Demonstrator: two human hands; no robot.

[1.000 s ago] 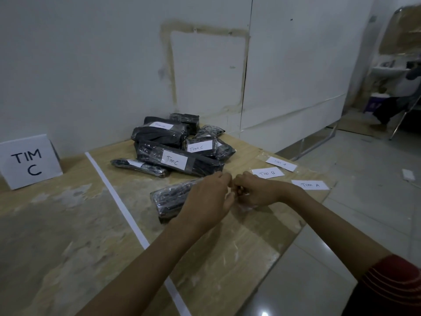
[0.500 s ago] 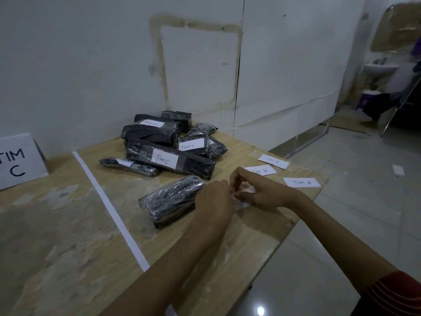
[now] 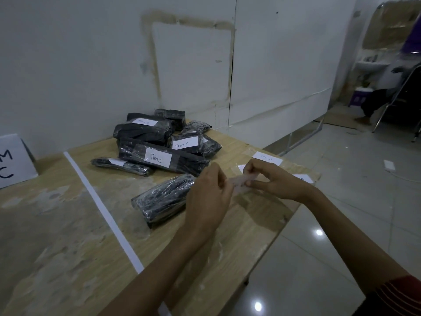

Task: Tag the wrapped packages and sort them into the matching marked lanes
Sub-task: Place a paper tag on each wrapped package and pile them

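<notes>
A black package wrapped in clear film (image 3: 163, 198), with no tag on it, lies on the wooden table (image 3: 68, 224) just left of my hands. My left hand (image 3: 208, 195) and my right hand (image 3: 271, 179) pinch a small white paper tag (image 3: 239, 181) between them, held a little above the table. Behind lies a pile of several wrapped black packages (image 3: 159, 142); at least two carry tags reading "Tim C" (image 3: 157, 158). A loose tag reading "Tim A" (image 3: 267, 157) and another (image 3: 304, 178) lie near the table's right edge.
A white strip (image 3: 100, 208) runs across the table as a lane line. A white sign with "TIM C" partly cut off (image 3: 11, 160) stands at the left by the wall. The table's right edge drops to a tiled floor. A chair and a person are far back right.
My hands have lifted slightly and spread apart, so the paper tag now shows stretched between them. The view has shifted; the unlabelled package has not moved.
</notes>
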